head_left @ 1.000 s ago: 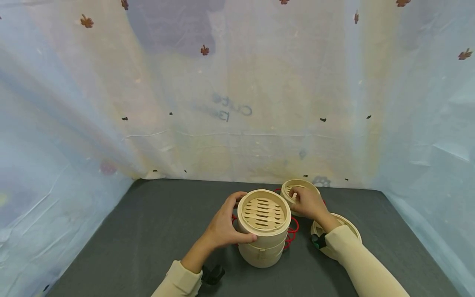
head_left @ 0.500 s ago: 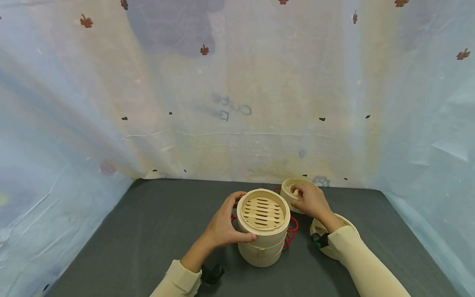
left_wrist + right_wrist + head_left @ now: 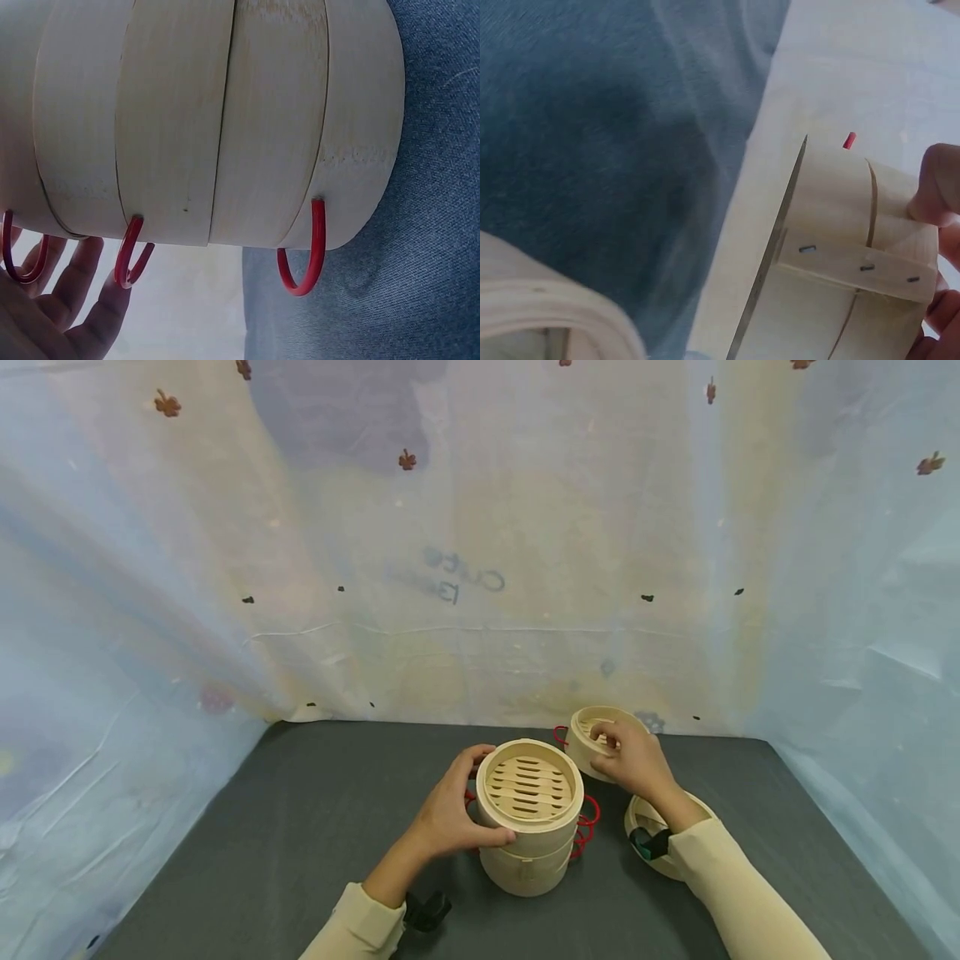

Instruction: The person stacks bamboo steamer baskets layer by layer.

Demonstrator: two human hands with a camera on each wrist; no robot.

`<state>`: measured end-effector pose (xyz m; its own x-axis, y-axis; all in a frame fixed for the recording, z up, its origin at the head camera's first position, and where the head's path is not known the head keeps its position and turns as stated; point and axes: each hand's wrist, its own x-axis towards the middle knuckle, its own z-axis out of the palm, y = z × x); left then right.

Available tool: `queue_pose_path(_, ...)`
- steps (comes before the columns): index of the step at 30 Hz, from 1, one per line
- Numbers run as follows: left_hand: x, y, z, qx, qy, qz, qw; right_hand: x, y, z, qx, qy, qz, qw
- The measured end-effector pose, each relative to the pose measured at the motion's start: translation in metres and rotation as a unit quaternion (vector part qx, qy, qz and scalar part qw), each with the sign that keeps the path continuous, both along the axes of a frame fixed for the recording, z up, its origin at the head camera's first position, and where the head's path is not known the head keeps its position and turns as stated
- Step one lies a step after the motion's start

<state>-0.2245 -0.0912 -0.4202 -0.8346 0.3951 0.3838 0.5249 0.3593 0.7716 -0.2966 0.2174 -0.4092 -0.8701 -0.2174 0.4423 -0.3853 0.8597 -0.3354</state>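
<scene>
My left hand (image 3: 447, 817) grips the upper part of a stack of bamboo steamer baskets (image 3: 527, 852), thumb at the near side and fingers around the far left. A slatted bottom shows inside the top basket. In the left wrist view, the stacked tiers (image 3: 172, 135) have red loop handles (image 3: 319, 247), with fingertips (image 3: 105, 315) behind them. Behind and right of the stack, my right hand (image 3: 633, 758) pinches the rim of another bamboo steamer basket (image 3: 581, 752). The right wrist view shows this basket's side (image 3: 832, 195) with metal staples; the thumb is on its rim.
A round bamboo piece (image 3: 660, 867) lies beneath my right wrist, partly hidden by the forearm and the wrist camera. The dark grey table (image 3: 337, 827) ends at a pale plastic curtain (image 3: 480, 677) close behind the held basket.
The basket in my right hand has shifted slightly upward in the head view, along with the hand. My left hand and the stack stay nearly where they were.
</scene>
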Motion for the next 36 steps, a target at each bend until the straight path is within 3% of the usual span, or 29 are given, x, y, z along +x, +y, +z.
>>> queue_pose_path(14,-0.003,-0.003,-0.003,0.007,0.018,-0.015,0.9997,0.015,-0.009,0.032,-0.059,0.019,0.001,0.998)
queue_pose_path(21,-0.003,-0.004,-0.005,-0.005,0.033,-0.009,0.9994,0.028,-0.017,0.049,-0.077,0.055,0.027,0.995)
queue_pose_path(28,-0.003,-0.002,-0.004,0.008,0.027,-0.026,0.9993,0.044,-0.026,0.068,-0.081,0.102,0.054,0.990)
queue_pose_path(36,-0.006,0.000,-0.004,-0.002,0.041,-0.014,0.9990,0.063,-0.037,0.084,-0.086,0.123,0.093,0.984)
